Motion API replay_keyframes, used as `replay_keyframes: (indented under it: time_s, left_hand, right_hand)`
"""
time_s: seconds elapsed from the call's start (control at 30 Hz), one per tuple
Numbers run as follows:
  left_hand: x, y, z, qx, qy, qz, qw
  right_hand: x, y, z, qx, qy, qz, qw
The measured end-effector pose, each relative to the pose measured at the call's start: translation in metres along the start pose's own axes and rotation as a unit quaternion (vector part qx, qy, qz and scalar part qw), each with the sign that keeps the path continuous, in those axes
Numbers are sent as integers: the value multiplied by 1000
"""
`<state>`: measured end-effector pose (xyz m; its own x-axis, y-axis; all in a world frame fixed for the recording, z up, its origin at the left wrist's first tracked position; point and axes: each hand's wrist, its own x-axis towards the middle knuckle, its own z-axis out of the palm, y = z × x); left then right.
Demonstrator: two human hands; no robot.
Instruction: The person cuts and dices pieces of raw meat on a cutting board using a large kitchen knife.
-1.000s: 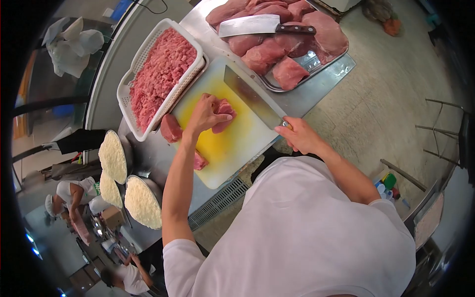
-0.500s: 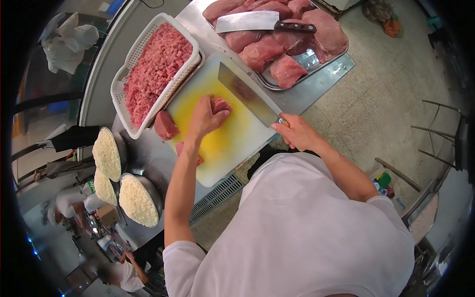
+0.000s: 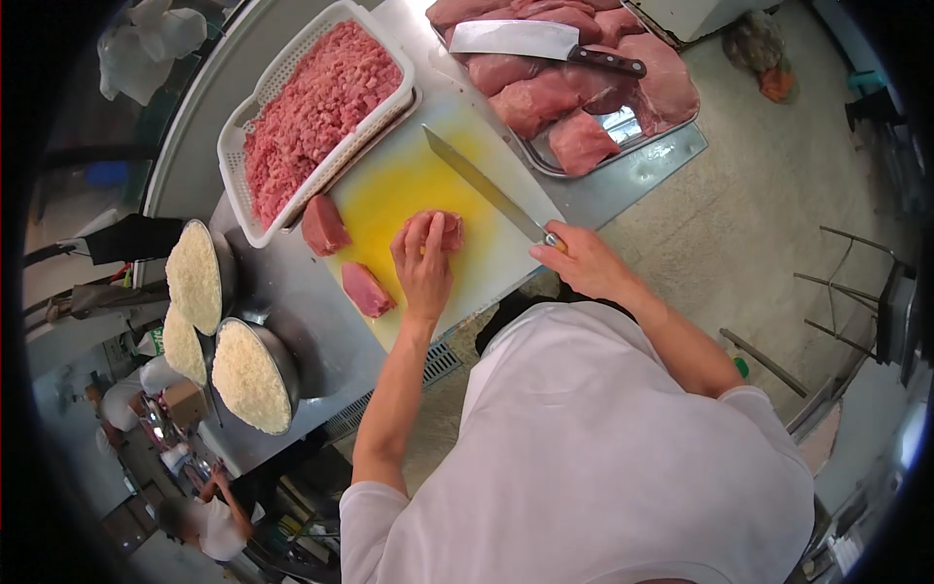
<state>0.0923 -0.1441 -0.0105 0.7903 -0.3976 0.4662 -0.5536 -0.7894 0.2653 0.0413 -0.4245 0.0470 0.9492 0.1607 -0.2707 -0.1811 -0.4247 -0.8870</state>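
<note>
My right hand [image 3: 589, 261] is closed around the handle of a large kitchen knife [image 3: 479, 181]. The blade slants up and left over the cutting board [image 3: 404, 161], seen almost edge-on. On the board, my left hand [image 3: 424, 273] holds a piece of raw meat [image 3: 450, 230], its fingers bent over the left part and hiding some of it. Just left of that hand is a second meat piece [image 3: 367, 289]. Another meat chunk [image 3: 325, 226] sits at the board's left edge. The knife is apart from all three pieces.
A white basket [image 3: 230, 161] of chopped meat stands beyond the board. Behind it to the right, a metal tray [image 3: 623, 125] holds large meat chunks with a cleaver [image 3: 545, 45] on top. Bowls of white crumbs [image 3: 251, 378] stand left. Another person [image 3: 219, 521] is at lower left.
My left hand has come back toward me with the meat, its fingers now laid over it. The knife has rolled from showing its broad face to nearly edge-on. The camera view has shifted slightly.
</note>
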Motion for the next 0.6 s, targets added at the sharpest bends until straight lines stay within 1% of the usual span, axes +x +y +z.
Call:
replay_keyframes:
  time_s: [0.03,0.07,0.13,0.17,0.2,0.23,0.3,0.33,0.37,0.4,0.43,0.5,0.6]
  left_hand:
    - [-8,1,0,-27,13,-24,999]
    - [-16,3,0,-29,15,-31,999]
    - [-22,11,-1,-90,57,-72,992]
    - [-22,15,1,-92,60,-77,991]
    - [-21,19,4,-101,87,-96,986]
    - [-19,21,6,-109,115,-114,981]
    - [-17,22,3,-109,111,-129,979]
    - [-15,21,3,-106,105,-137,979]
    - [-12,22,3,-106,110,-142,978]
    - [-9,23,5,-124,126,-159,971]
    - [-6,22,4,-141,142,-174,964]
    - [-1,18,1,-132,132,-175,967]
    - [0,13,-3,-124,102,-171,972]
  right_hand:
    - [0,-6,-1,-4,-4,3,1000]
    - [0,-14,-2,-22,-27,15,999]
    - [4,-27,5,-47,-53,26,997]
    - [4,-29,11,-49,-63,5,997]
    - [3,-32,16,-51,-75,-14,996]
    - [1,-35,20,-56,-79,-12,995]
    - [-2,-43,25,-134,-108,-32,985]
    - [-1,-37,29,-141,-113,-33,983]
    - [1,-25,33,-130,-72,-58,987]
    - [3,-31,35,-118,-31,-84,989]
    - [5,-37,31,-121,-35,-86,988]
    - [2,-58,16,-133,-80,6,988]
    - [-17,-83,5,-127,-75,-5,989]
